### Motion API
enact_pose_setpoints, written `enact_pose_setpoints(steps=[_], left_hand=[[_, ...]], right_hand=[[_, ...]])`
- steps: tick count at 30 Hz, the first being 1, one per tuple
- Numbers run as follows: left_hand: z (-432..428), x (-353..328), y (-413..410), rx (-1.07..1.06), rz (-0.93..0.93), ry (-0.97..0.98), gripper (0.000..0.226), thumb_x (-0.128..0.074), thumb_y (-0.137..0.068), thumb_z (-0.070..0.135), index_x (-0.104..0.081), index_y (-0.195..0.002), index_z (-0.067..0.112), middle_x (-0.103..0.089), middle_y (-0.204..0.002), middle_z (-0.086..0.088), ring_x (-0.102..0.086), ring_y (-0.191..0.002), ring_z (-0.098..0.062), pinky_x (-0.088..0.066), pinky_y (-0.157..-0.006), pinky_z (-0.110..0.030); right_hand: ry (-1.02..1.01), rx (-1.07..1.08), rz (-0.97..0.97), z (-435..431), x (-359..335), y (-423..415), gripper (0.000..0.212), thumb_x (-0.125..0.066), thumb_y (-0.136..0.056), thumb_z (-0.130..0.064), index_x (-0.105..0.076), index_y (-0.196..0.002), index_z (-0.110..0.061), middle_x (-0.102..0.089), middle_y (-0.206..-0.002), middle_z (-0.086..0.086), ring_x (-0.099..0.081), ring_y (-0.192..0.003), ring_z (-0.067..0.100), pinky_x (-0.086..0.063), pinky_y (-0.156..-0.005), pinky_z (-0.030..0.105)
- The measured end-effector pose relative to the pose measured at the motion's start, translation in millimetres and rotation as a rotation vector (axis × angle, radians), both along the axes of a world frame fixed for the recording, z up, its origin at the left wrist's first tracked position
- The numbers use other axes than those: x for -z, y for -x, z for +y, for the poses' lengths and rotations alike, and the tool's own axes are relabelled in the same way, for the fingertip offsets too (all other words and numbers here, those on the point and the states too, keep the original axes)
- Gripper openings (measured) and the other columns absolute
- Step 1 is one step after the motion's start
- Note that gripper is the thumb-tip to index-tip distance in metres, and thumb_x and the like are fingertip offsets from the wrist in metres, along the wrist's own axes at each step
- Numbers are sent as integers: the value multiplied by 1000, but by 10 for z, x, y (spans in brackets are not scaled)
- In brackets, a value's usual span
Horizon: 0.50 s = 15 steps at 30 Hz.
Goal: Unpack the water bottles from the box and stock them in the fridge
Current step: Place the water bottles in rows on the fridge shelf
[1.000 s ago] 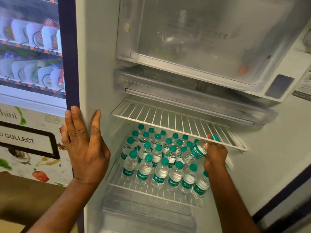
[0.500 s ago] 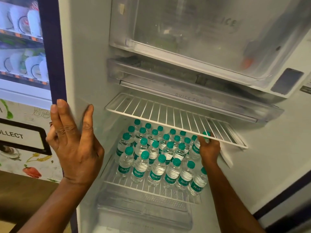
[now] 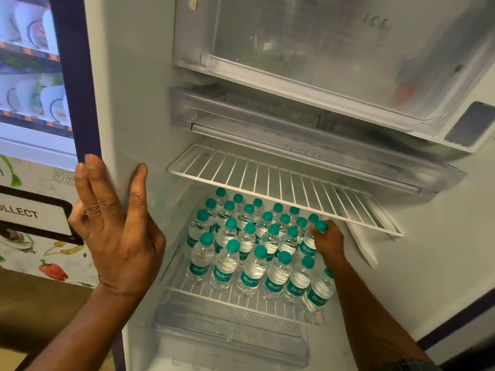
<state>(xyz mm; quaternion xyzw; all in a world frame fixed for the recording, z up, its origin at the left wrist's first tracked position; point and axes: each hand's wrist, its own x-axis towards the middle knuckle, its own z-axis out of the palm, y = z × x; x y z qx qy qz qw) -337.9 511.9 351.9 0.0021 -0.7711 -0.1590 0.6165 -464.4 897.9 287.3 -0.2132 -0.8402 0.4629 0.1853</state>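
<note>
The right hand has lowered its bottle upright into the right end of a back row on the lower shelf, fingers still wrapped around it, while the left hand rests open-palmed on the fridge wall, so release should follow.

To the left of the open fridge stands a vending machine with a glass front, and behind the glass 2 lit shelves with orange price strips hold rows of white cups. Below the glass, the machine's white panel is printed with vegetable drawings, among them a red pepper, and carries a black-framed plate whose visible letters read "OLLECT". Beneath the machine, left of the fridge, runs a brown floor. Right of the fridge a pale wall is bordered lower down by a dark diagonal band. The light is soft and even.
</note>
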Motion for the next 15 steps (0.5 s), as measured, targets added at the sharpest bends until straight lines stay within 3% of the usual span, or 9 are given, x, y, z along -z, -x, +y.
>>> enact_pose_setpoints(steps=[5,9,15], left_hand=[[2,3,-1,0,-2,-4,57,-52,-101,-7,-46,-154,10,-28,-154,-46,5,-160,-23,-30,-98,-51],[1,6,-6,9,-11,-5,55,-50,-102,-5,-45,-155,9,-27,-155,-46,5,-160,-24,-30,-99,-52],[1,1,-10,15,-23,1,52,-47,-103,-5,-47,-154,7,-25,-155,-47,7,-160,-24,-27,-101,-51]], right_hand=[[-49,-20,-125,36,-19,44,32,-69,-90,-16,-60,-118,-4,-65,-117,16,-58,-92,22,-42,-76,30],[-86,-54,-227,67,6,79,39,-73,-87,-20,-59,-120,-4,-64,-122,16,-62,-107,30,-47,-82,33],[-163,-115,-326,46,9,90,45,-74,-86,-20,-57,-125,-3,-62,-126,16,-61,-112,31,-49,-91,36]])
